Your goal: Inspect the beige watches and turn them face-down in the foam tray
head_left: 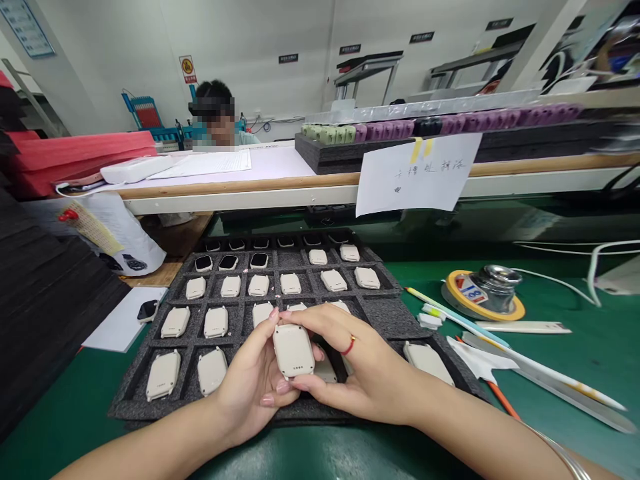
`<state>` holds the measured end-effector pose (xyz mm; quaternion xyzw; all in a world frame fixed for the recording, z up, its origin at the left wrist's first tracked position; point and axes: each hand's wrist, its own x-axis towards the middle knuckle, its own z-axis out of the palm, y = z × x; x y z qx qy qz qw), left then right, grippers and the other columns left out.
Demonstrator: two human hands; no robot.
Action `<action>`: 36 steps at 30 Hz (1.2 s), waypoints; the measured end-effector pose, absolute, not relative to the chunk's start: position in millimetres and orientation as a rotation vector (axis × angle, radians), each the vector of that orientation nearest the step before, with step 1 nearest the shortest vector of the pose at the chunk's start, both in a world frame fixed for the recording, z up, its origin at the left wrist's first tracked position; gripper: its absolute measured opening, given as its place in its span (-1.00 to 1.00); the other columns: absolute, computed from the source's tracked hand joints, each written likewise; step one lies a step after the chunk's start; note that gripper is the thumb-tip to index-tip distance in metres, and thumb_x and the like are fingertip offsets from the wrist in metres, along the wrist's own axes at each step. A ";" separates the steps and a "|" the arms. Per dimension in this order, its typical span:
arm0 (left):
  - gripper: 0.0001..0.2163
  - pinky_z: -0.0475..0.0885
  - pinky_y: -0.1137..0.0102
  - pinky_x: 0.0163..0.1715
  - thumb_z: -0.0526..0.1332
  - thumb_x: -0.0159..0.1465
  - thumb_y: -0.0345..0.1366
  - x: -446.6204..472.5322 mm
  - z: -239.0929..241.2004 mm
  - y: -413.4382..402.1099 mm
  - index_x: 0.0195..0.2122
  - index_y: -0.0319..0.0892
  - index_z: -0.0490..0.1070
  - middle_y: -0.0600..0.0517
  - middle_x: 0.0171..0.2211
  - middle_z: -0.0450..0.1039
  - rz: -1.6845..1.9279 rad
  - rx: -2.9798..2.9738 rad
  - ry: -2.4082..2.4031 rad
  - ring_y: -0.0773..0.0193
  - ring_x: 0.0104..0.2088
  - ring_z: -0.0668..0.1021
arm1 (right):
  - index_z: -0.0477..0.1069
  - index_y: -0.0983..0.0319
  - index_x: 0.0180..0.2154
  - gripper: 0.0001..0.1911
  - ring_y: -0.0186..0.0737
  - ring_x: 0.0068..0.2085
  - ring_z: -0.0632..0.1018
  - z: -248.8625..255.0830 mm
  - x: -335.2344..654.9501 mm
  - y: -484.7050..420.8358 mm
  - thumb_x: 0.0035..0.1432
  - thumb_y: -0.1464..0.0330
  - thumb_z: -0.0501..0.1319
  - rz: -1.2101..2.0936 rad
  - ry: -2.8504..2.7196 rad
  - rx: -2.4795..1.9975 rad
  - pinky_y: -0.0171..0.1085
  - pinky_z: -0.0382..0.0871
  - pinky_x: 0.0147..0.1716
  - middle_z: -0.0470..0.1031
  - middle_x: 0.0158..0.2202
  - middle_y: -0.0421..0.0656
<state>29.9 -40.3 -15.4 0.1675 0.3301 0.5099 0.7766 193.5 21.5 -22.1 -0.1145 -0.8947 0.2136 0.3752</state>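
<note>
Between both hands I hold a beige smartwatch case (294,350), its back with a row of small contacts facing me. My left hand (253,373) grips its left edge with thumb and fingers. My right hand (357,363), a red ring on one finger, closes on its right side. Below them lies a black foam tray (187,393) with square compartments. Most compartments hold similar beige watch cases (163,375), back side up; some in the far rows show dark screens (259,261). My hands hide part of the tray's front rows.
Left of the tray a watch (148,311) lies on white paper (117,327). To the right are a tape roll (483,297), a glass jar (500,280), a pen (450,310) and tweezers-like tools. A shelf edge (240,197) with a hanging note crosses behind; a person (216,117) sits beyond.
</note>
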 end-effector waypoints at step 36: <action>-0.65 0.01 0.71 -0.84 0.03 0.41 -0.10 31.3 -16.8 -38.5 -0.28 -0.27 0.43 -0.04 -0.45 0.51 1.104 0.358 0.704 0.56 -0.74 0.32 | 0.13 0.21 0.23 -0.41 -0.10 -0.08 0.50 -22.2 193.7 22.0 0.23 0.30 0.27 0.648 -2.334 -0.329 -0.15 0.43 -0.07 0.47 -0.01 0.01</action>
